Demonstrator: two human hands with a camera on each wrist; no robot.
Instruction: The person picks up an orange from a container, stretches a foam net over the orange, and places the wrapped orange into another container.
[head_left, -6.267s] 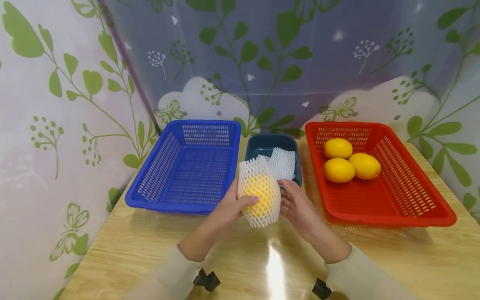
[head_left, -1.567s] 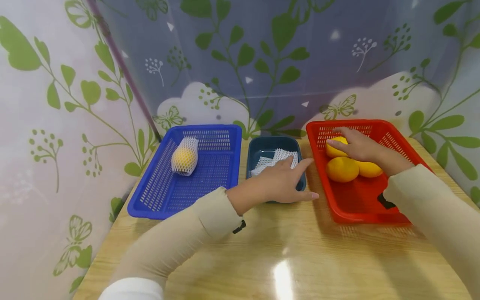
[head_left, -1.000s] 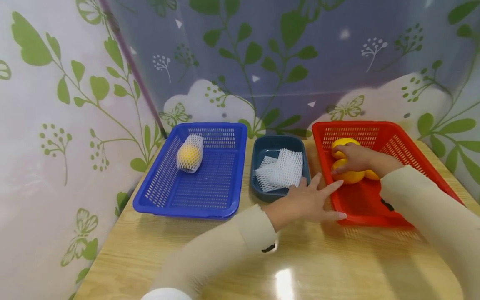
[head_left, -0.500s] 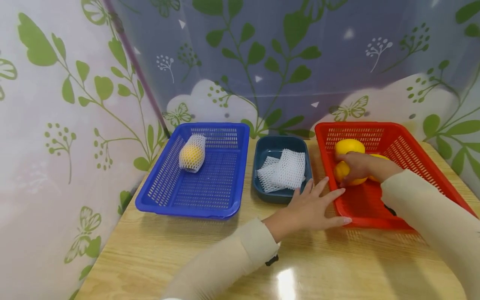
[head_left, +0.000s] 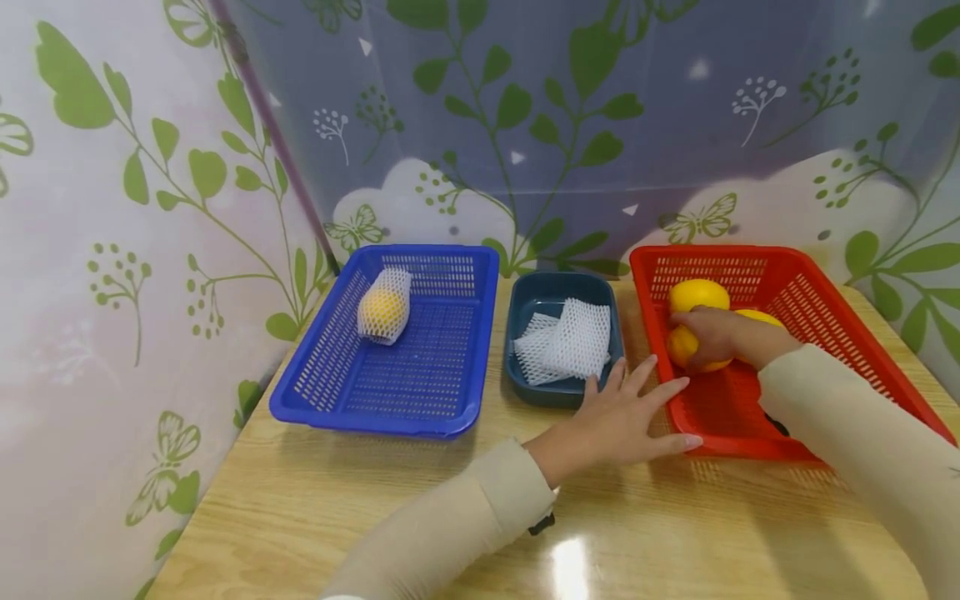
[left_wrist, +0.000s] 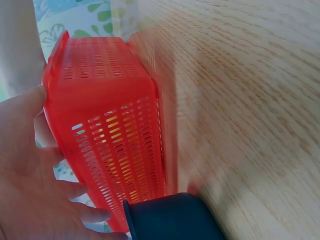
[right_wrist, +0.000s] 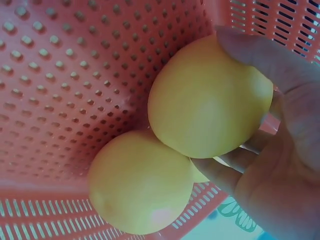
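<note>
In the head view my right hand point(head_left: 712, 333) reaches into the red basket point(head_left: 750, 447) and grips the near-left smooth yellow oval fruit point(head_left: 681, 346). The right wrist view shows thumb and fingers curled around this fruit point(right_wrist: 210, 100), with a second yellow fruit point(right_wrist: 140, 185) against it. Two more fruits, one behind point(head_left: 699, 294) and one to the right point(head_left: 761, 317), lie in the same basket, the latter partly hidden by the hand. My left hand point(head_left: 622, 417) has its fingers spread, tips at the red basket's left rim. The left wrist view shows this hand point(left_wrist: 45, 185) beside the basket's corner.
Left on the wooden table point(head_left: 480, 533) stands a blue basket point(head_left: 405, 375) with one yellow fruit in a white foam net point(head_left: 384, 310). Between the baskets is a small dark teal bin point(head_left: 547, 397) with several white foam nets point(head_left: 577, 337). A patterned curtain point(head_left: 525, 108) hangs behind.
The netted fruit, earlier between both hands, now lies in the blue basket. My right hand moved from the back fruit to grip the near-left one. The left hand moved to the red rim.
</note>
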